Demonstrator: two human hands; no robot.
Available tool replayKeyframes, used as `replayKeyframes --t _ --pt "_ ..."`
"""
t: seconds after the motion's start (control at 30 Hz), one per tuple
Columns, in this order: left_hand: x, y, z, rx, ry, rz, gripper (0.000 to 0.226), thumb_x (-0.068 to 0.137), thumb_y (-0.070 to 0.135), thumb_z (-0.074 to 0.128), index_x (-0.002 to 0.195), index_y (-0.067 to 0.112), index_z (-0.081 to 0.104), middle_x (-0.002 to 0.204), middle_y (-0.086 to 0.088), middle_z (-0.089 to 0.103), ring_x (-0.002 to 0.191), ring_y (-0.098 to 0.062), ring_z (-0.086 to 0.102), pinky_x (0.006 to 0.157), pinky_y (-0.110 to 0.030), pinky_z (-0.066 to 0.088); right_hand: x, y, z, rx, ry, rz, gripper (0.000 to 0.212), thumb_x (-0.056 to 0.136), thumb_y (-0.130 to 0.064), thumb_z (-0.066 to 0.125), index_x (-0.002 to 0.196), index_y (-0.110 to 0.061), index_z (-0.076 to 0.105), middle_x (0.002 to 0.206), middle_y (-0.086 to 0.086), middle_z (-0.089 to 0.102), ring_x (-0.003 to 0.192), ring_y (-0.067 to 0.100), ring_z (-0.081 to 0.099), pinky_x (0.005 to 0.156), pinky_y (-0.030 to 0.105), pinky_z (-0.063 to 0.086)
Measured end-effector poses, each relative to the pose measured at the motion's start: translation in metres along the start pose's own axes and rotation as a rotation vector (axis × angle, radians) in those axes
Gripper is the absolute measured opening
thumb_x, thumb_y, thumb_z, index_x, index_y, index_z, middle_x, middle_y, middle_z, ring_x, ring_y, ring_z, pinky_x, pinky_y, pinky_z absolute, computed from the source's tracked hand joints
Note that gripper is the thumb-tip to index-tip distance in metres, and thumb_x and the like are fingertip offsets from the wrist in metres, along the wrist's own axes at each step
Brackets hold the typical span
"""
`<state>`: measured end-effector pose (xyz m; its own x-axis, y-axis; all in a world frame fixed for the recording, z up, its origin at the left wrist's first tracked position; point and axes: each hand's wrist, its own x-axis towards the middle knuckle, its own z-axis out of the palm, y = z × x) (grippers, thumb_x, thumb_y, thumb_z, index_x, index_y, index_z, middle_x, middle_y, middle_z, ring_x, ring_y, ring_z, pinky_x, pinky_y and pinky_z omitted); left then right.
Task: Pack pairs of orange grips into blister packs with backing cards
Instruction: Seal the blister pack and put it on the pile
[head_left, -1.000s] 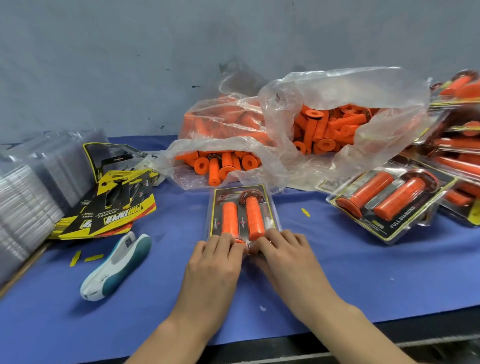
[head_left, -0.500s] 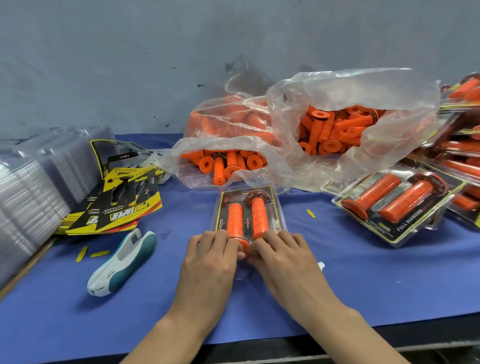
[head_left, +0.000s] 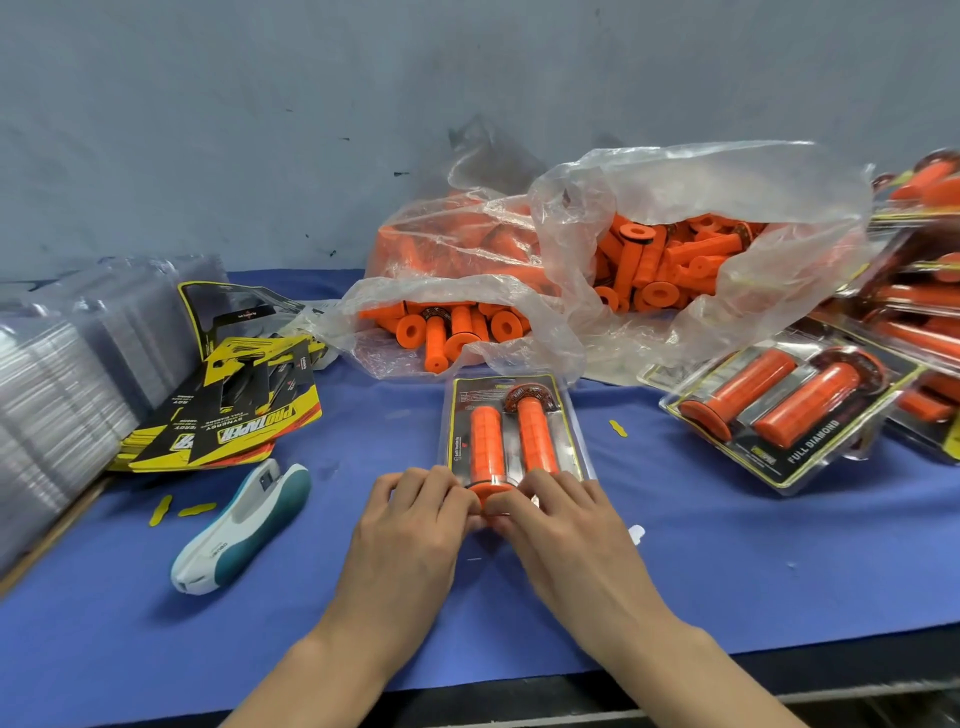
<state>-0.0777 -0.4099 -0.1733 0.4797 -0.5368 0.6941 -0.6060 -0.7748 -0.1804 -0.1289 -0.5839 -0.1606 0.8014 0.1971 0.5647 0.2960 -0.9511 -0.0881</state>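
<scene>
Barely anything has moved: your left hand (head_left: 410, 525) and right hand (head_left: 566, 525) still pinch, fingers curled, the near end of the blister pack (head_left: 511, 426) at centre frame, with backing cards (head_left: 249, 415) reading "PRO TAPER" at left and a finished pack (head_left: 779, 415) marked "FULL DIAMOND" at right.

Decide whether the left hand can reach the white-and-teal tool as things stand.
Probably yes: the tool lies left of the left hand with only bare cloth between, though that hand holds the blister pack.
</scene>
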Motion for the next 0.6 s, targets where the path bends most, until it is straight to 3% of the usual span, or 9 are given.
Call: replayKeyframes --t 0.1,0.17,0.27,0.6 --pt "-0.001 0.004 0.0 -0.028 -0.012 -0.009 0.022 0.096 0.032 0.049 0.086 0.018 0.063 0.087 0.001 0.056 0.081 -0.022 0.052 0.075 -0.034 0.04 0.0 -0.001 0.002 -0.032 0.05 0.003 0.004 0.086 -0.024 0.068 0.088 -0.027 0.066 0.082 -0.006 0.056 0.074 0.018 0.055 0.068 0.029 0.039" --pt "0.0 0.004 0.0 -0.053 -0.023 0.015 0.023 0.096 0.034 0.05 0.088 0.018 0.064 0.088 0.002 0.057 0.081 -0.022 0.054 0.073 -0.035 0.045 0.0 0.001 0.002 -0.055 0.058 0.03 0.016 0.076 -0.014 0.076 0.083 -0.025 0.065 0.081 -0.004 0.056 0.073 0.02 0.055 0.07 0.028 0.035" --pt "0.0 -0.001 0.0 -0.078 -0.03 0.081 0.022 0.096 0.035 0.05 0.089 0.019 0.064 0.089 0.003 0.058 0.082 -0.021 0.056 0.071 -0.036 0.048 0.0 0.003 -0.001 -0.075 0.062 0.007 0.022 0.068 -0.008 0.074 0.08 -0.022 0.063 0.08 -0.003 0.055 0.072 0.022 0.055 0.067 0.031 0.042" --pt "0.004 -0.017 -0.006 -0.132 -0.027 0.224 0.025 0.098 0.034 0.052 0.084 0.017 0.065 0.088 0.002 0.06 0.085 -0.02 0.055 0.072 -0.034 0.049 -0.003 0.018 -0.002 -0.037 0.005 -0.079 0.024 0.077 -0.008 0.071 0.091 -0.024 0.06 0.092 -0.005 0.054 0.08 0.021 0.052 0.077 0.032 0.043"
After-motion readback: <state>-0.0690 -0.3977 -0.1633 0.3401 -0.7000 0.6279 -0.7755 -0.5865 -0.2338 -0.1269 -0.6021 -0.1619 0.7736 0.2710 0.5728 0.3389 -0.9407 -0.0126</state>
